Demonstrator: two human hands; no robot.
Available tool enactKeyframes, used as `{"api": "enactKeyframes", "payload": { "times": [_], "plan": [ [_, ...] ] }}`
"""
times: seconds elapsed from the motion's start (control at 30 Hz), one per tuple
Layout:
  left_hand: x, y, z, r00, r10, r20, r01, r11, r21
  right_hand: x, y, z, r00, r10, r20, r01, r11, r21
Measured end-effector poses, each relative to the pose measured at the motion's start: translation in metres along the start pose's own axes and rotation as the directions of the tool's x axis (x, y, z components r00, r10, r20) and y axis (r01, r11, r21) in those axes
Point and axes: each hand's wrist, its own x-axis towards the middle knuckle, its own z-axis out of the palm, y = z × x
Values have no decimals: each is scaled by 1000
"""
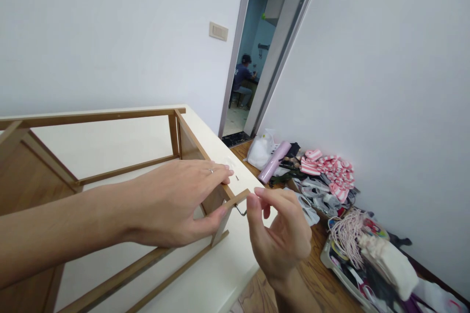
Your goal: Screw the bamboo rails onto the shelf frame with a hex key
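A light wooden shelf frame [110,117] lies on its side on a white table [220,274]. My left hand [176,203] grips the frame's near right corner, fingers over the top rail and thumb against the side panel. My right hand [279,234] is just right of that corner, its thumb and forefinger pinched on a small bent metal key [241,212] whose tip sits at the end of the wooden leg. A ring shows on a left finger.
On the wooden floor to the right lie piles of clothes [326,171], a lilac roll [273,161], a white bag [260,149] and baskets of oddments [367,249]. An open doorway [257,58] behind shows a seated person [242,80] in another room.
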Motion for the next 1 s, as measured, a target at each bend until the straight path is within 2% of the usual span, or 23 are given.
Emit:
{"api": "enactKeyframes", "payload": {
  "times": [0.1,0.2,0.27,0.37,0.47,0.6,0.67,0.77,0.83,0.9,1.0],
  "plan": [
    [1,1,-2,1000,-1,10,1,1000,-6,2,3,-3,997,78,11,-77,996,-49],
    [2,0,-2,1000,-5,17,5,1000,-4,-6,13,-10,999,-19,35,25,980,-196],
    [3,-1,-1,1000,-1,23,1,1000,1,-16,21,-16,991,-91,94,113,956,-271],
    [4,-1,-1,999,10,31,-10,1000,3,-33,27,-21,974,-96,206,150,954,-261],
    [3,-1,-1,1000,4,26,-5,1000,16,-46,23,-19,965,-66,252,120,972,-204],
    [2,0,-2,1000,5,17,-5,999,35,-53,3,-9,963,18,270,23,989,-148],
    [2,0,-2,1000,3,22,-3,1000,30,-54,-10,-4,952,123,281,-104,991,-79],
    [1,0,-2,1000,-4,17,3,1000,12,-54,-25,0,893,287,347,-330,941,71],
    [1,0,-1,1000,-2,1,2,1000,6,-54,-31,1,867,319,384,-401,903,154],
    [1,-1,0,1000,5,-5,-5,1000,9,-54,-30,1,877,282,388,-369,913,171],
    [1,-1,0,1000,7,8,-7,1000,7,-52,-22,0,926,99,365,-137,988,78]
  ]
}}
